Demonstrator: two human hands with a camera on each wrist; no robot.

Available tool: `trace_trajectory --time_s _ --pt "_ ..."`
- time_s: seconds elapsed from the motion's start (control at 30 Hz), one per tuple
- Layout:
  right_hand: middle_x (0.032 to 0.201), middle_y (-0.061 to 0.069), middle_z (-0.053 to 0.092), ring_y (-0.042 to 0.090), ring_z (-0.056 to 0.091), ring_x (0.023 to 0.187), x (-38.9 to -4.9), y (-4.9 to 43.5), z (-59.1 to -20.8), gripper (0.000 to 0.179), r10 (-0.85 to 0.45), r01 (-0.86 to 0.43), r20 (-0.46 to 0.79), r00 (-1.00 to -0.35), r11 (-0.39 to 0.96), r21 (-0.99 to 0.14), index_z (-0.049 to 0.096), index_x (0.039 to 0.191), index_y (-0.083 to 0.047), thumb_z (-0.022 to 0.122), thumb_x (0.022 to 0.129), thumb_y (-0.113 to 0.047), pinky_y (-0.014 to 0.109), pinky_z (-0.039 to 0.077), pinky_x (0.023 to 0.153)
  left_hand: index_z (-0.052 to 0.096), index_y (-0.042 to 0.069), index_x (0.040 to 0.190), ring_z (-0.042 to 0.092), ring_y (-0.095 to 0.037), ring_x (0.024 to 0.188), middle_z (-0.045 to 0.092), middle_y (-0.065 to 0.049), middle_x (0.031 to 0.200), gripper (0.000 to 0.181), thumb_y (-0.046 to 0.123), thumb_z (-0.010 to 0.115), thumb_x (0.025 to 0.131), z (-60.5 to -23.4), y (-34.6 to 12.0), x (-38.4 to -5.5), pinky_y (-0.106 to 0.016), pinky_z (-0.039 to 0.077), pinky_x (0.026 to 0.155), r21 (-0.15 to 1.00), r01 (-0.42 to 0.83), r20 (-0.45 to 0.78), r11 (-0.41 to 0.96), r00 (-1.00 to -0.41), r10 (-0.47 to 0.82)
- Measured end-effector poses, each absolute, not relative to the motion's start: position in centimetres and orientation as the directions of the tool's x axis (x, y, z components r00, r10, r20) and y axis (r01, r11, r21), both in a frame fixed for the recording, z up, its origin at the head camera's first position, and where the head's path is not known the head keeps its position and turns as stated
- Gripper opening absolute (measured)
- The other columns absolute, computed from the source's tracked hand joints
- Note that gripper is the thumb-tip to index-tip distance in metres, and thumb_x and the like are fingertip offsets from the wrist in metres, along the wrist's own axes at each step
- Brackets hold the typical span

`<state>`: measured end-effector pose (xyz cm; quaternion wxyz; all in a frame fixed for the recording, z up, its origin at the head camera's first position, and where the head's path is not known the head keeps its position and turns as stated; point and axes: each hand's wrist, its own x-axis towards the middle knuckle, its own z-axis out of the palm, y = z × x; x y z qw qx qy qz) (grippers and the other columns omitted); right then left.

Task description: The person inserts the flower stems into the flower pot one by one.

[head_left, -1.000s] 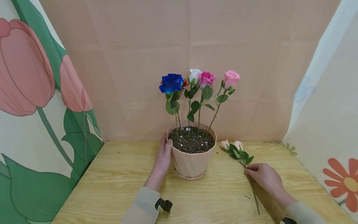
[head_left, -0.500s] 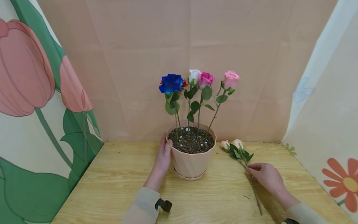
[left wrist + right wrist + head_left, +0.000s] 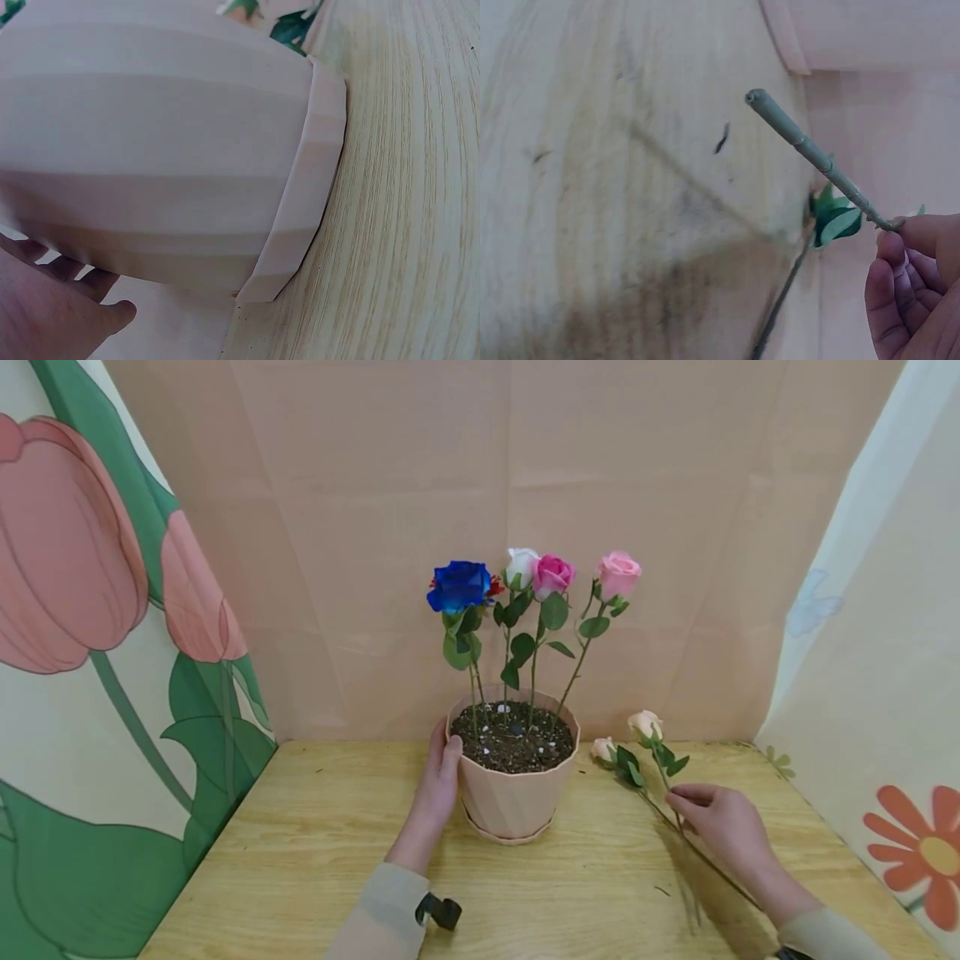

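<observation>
My left hand rests against the left side of the pale pink flowerpot, its thumb at the rim. In the left wrist view its fingers lie along the pot's wall. My right hand pinches the stem of a peach rose between thumb and fingertips. The stem's cut end points free above the table in the right wrist view. A second peach rose lies on the table. Standing in the pot's dark soil are a blue rose, a white rose, a magenta rose and a light pink rose.
The wooden table ends at a plain pinkish backdrop behind the pot. Printed flower panels flank both sides. Red petals show partly behind the blue rose. A small dark scrap lies on the table.
The right hand has raised one peach rose; its head has shifted up and right, apart from the other rose. The left hand and the pot have stayed in place.
</observation>
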<state>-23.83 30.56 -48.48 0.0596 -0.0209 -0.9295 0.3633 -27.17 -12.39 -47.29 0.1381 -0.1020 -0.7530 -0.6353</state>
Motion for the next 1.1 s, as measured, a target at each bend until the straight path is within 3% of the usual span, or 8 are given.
trace_trajectory --time_s 0.77,1.1 --pt "0.109 0.005 0.083 0.011 0.078 0.087 -22.6 28.6 -44.2 0.064 0.133 -0.048 0.153 -0.979 0.581 -0.813 0.073 0.143 -0.003 0.075 0.104 -0.054 0.023 0.062 0.072 0.024 0.010 0.176 0.022 -0.040 0.165 0.025 -0.020 0.180 0.065 0.041 0.037 0.120 -47.4 -12.4 -27.2 -0.061 0.018 0.133 0.932 0.327 0.335 0.156 -0.942 -0.022" --pt "0.108 0.001 0.084 0.010 0.079 0.087 -22.1 27.6 -42.3 0.058 0.136 -0.130 0.252 -0.958 0.580 -0.805 0.075 0.140 -0.004 0.075 0.105 -0.050 0.020 0.061 0.071 0.025 0.009 0.175 0.023 -0.039 0.165 0.026 -0.020 0.179 0.065 0.042 0.037 0.120 -47.2 -12.4 -27.1 -0.058 0.018 0.134 0.930 0.336 0.343 0.151 -0.939 -0.027"
